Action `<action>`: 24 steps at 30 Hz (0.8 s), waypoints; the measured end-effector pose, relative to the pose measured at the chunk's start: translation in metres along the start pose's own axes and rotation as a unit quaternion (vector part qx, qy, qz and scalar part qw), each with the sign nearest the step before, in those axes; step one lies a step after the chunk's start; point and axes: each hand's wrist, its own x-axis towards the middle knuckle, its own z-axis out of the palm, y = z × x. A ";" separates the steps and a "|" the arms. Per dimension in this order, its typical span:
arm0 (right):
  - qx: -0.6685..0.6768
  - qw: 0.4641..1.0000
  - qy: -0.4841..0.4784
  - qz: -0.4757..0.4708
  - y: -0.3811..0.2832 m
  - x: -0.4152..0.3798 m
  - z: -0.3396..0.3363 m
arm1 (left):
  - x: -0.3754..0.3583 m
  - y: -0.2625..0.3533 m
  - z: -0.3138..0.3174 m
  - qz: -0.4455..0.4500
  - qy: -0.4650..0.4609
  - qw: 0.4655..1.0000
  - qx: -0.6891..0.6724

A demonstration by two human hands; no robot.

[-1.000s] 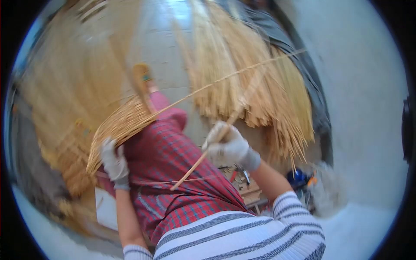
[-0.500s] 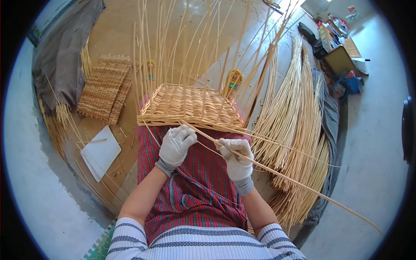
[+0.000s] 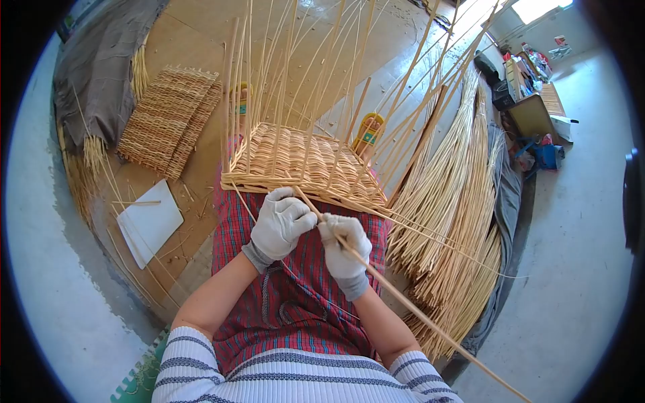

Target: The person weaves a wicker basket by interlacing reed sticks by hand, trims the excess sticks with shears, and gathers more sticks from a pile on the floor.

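A woven wicker basket base [image 3: 302,158] rests on my lap over the red plaid apron [image 3: 309,289], its tall willow stakes [image 3: 289,74] standing up from the weave. In a white glove, my right hand [image 3: 346,245] is closed around a long willow rod [image 3: 403,299] that runs down to the lower right. The rod's upper end reaches the near edge of the base. My left hand [image 3: 282,223], also gloved, is curled just below that edge beside the rod's tip; what its fingers pinch is hidden.
Bundles of willow rods [image 3: 443,221] lie on a dark cloth to the right. Woven mats [image 3: 168,121] and a white board [image 3: 149,221] lie on the floor at left. Further back on the right stands a cluttered box [image 3: 531,111].
My right hand has moved left and down, closer to my left hand, and the rod now slants more steeply. The whole view has shifted slightly.
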 end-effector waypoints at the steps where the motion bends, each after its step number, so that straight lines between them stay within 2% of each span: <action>1: 0.003 1.000 0.002 -0.002 0.010 0.004 0.003 | -0.001 -0.004 0.000 0.003 0.000 1.000 0.003; 3: 0.177 0.970 -0.005 0.167 0.026 0.010 0.007 | -0.009 -0.011 0.005 0.024 -0.060 0.998 -0.026; 5: 0.324 0.909 0.001 0.263 0.031 0.026 -0.004 | 0.000 -0.013 0.003 0.029 -0.088 0.996 -0.017; 7: 0.320 0.862 -0.072 0.386 0.021 0.048 -0.025 | 0.026 0.005 0.002 -0.093 -0.046 0.993 -0.063; 8: 0.317 0.863 -0.071 0.386 0.019 0.051 -0.041 | 0.035 0.005 0.009 -0.091 -0.106 0.990 0.023; 9: 0.306 0.859 -0.088 0.401 0.017 0.053 -0.057 | 0.038 0.002 0.013 -0.090 -0.106 0.990 0.020; 11: 0.291 0.858 -0.105 0.410 0.029 0.055 -0.088 | 0.044 -0.005 0.028 -0.080 -0.206 0.971 0.091; 12: 0.257 0.901 0.042 0.346 0.051 0.048 -0.106 | 0.039 -0.010 0.037 -0.054 -0.168 0.976 0.131; 13: 0.216 0.917 0.191 0.274 0.055 0.047 -0.114 | 0.042 -0.009 0.036 -0.053 -0.164 0.977 0.126; 14: 0.212 0.917 0.198 0.273 0.060 0.048 -0.120 | 0.043 -0.009 0.035 -0.054 -0.162 0.978 0.123; 15: 0.150 0.937 0.156 0.275 0.053 0.058 -0.119 | 0.043 -0.009 0.034 -0.052 -0.162 0.978 0.118; 16: 0.083 0.950 0.114 0.277 0.045 0.070 -0.120 | 0.039 -0.012 0.037 -0.035 -0.090 0.991 0.087; 18: -0.013 0.964 0.025 0.263 0.028 0.107 -0.117 | 0.034 -0.013 0.039 -0.019 -0.089 0.992 0.087; 20: 0.052 0.991 -0.003 0.123 0.030 0.143 -0.091 | 0.032 -0.015 0.035 0.006 -0.122 0.986 0.112; 21: -0.107 0.992 -0.046 -0.039 0.020 0.166 -0.077 | 0.033 -0.013 0.038 0.015 -0.124 0.986 0.110; 22: -0.261 0.941 -0.087 -0.198 0.012 0.188 -0.062 | 0.031 -0.012 0.041 -0.001 -0.118 0.985 0.129; 24: -0.303 0.933 -0.160 -0.107 0.023 0.221 -0.024 | 0.032 -0.013 0.042 -0.004 -0.105 0.981 0.160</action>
